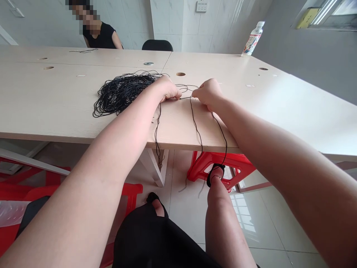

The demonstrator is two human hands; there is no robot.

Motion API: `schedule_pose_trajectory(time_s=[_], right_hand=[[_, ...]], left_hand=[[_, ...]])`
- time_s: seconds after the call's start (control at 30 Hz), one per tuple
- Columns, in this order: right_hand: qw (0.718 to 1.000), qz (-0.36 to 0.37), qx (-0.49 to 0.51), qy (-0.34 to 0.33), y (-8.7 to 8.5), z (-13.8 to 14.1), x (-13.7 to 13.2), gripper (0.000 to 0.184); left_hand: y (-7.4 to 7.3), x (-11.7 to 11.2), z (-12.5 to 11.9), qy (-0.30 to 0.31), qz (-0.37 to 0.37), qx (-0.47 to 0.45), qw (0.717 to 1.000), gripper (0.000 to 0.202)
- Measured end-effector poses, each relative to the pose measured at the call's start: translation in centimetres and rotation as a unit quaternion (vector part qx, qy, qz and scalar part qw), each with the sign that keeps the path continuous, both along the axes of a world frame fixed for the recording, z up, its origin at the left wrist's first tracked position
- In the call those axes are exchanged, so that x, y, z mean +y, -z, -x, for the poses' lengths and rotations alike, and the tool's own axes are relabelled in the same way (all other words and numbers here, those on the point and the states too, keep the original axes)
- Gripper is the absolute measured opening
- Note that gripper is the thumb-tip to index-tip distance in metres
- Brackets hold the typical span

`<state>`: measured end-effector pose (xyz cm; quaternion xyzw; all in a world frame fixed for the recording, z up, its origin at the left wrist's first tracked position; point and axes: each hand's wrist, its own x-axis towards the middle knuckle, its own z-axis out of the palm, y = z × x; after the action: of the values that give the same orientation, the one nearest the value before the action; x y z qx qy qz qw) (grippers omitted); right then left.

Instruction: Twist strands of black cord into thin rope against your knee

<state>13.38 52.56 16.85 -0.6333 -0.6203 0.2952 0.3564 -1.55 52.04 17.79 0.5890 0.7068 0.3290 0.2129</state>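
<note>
A tangled pile of thin black cord (119,93) lies on the pale wooden table (55,104). My left hand (167,90) is closed in a pinch on a strand of black cord (185,98) at the pile's right side. My right hand (208,93) is also closed, pinching the same strand a short way to the right. The strand is stretched taut between the two hands. Loose ends of cord (196,128) trail from both hands over the table's front edge and hang toward the floor.
A person in a black top (102,35) sits at the far side. A plastic bottle (252,39) stands at the back right, a black chair back (157,45) behind the table. Red plastic stools (220,163) stand under the table near my legs.
</note>
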Motion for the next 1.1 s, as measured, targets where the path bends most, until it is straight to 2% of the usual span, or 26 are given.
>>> schedule_pose_trajectory(time_s=[0.07,0.13,0.2,0.27,0.33,0.43,0.53,0.67,0.77,0.93,1.1], right_hand=[[0.999,-0.014,0.026,-0.037,-0.8,-0.3,-1.3,0.036],[0.994,-0.022,0.076,-0.080,-1.7,-0.9,-3.5,0.027],[0.984,-0.026,0.123,-0.125,-2.4,-1.7,-6.5,0.020],[0.971,-0.030,0.160,-0.177,-2.7,-2.9,-10.0,0.017],[0.958,-0.022,0.176,-0.226,-2.5,-4.4,-13.7,0.018],[0.940,0.016,0.189,-0.282,-1.8,-6.8,-19.0,0.022],[0.932,0.053,0.216,-0.285,-1.3,-9.2,-23.7,0.026],[0.925,0.078,0.256,-0.270,-1.0,-12.0,-28.8,0.028],[0.924,0.054,0.271,-0.265,-0.7,-13.4,-31.5,0.027],[0.905,0.026,0.335,-0.262,-0.1,-14.4,-34.2,0.027],[0.901,-0.015,0.356,-0.246,0.1,-14.6,-35.6,0.026]], left_hand=[[-1.0,-1.9,0.0,0.034,0.001,0.017,0.999,0.020],[-2.2,-4.8,-0.2,0.085,-0.021,0.007,0.996,0.012],[-3.3,-8.6,-0.8,0.122,-0.096,-0.041,0.987,0.019],[-3.8,-12.7,-1.8,0.161,-0.125,-0.091,0.975,0.026],[-3.6,-16.6,-3.0,0.202,-0.108,-0.126,0.965,0.024],[-2.4,-21.5,-4.7,0.245,-0.050,-0.173,0.953,0.020],[-1.4,-25.4,-6.3,0.274,0.006,-0.213,0.938,0.021],[-0.9,-29.7,-8.5,0.252,0.033,-0.208,0.944,0.017],[-0.5,-32.6,-10.6,0.235,-0.011,-0.202,0.951,0.017],[0.7,-36.5,-14.4,0.167,-0.065,-0.304,0.936,0.017],[1.2,-38.0,-15.8,0.116,-0.154,-0.227,0.955,0.014]])
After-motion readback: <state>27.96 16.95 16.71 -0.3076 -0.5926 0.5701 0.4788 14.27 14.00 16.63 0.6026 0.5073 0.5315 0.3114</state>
